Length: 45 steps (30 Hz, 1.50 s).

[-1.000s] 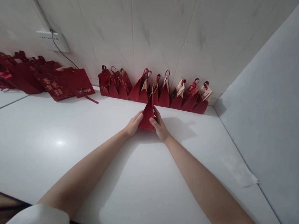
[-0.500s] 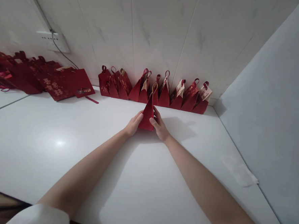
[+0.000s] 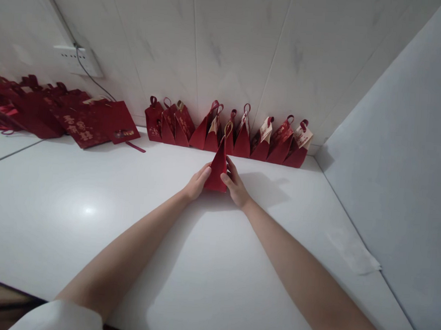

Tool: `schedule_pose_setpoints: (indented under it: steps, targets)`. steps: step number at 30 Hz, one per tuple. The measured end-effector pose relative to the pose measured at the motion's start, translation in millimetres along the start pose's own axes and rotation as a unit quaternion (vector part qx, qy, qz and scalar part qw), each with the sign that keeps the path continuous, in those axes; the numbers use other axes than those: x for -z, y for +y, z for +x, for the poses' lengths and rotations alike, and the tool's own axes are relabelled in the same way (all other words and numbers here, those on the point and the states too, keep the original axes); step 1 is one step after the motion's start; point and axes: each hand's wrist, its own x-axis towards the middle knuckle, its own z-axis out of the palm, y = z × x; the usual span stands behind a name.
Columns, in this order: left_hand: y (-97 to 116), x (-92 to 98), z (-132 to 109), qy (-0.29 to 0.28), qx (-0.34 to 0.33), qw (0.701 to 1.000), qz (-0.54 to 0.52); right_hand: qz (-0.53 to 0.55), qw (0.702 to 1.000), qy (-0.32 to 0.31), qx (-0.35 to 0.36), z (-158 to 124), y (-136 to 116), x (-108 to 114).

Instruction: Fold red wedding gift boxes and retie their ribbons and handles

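A red paper gift box (image 3: 217, 172) with a pointed top and a gold ribbon loop stands upright on the white table (image 3: 214, 264), its narrow triangular side facing me. My left hand (image 3: 197, 181) grips it from the left, thumb along the near edge. From the other side my right hand (image 3: 236, 186) holds it, thumb on the front and fingers behind the right face. Right behind it runs a row of similar red gift boxes (image 3: 242, 142) with ribbon loops, some showing cream printed panels.
At the back left lies a heap of flat red gift boxes (image 3: 88, 124) with ribbons. A wall socket (image 3: 78, 60) with a grey cable is above it. Tiled wall borders the back, a pale panel (image 3: 400, 161) the right. Clear tape or film (image 3: 353, 253) lies near the right edge.
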Motion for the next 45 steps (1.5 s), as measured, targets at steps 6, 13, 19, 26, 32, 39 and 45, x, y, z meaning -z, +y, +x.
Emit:
schedule_pose_setpoints:
  steps: [6, 13, 19, 26, 32, 39, 45]
  targets:
    - [1, -1.1, 0, -0.008, -0.006, 1.000, -0.020, 0.009, 1.000, 0.000, 0.002, 1, 1, 0]
    - [2, 0.0, -1, -0.003, -0.003, 1.000, -0.006, -0.002, 1.000, -0.002, 0.003, 0, 0, 0]
    - [-4, 1.1, 0, -0.008, -0.009, 1.000, -0.017, -0.001, 1.000, -0.002, 0.001, 0, -1, 0]
    - [-12, 2.5, 3, -0.005, -0.014, 0.999, -0.039, 0.026, 1.000, -0.009, 0.005, 1, -1, 0]
    - [-12, 2.9, 3, -0.003, -0.017, 0.999, -0.037, 0.004, 1.000, -0.010, 0.006, 1, 1, 0]
    - [-10, 3.0, 2, -0.008, -0.021, 0.999, -0.025, 0.014, 1.000, -0.004, 0.004, 1, -2, -1]
    - [-9, 2.8, 2, -0.007, -0.018, 0.999, -0.029, -0.011, 1.000, -0.004, 0.007, 1, 0, 0]
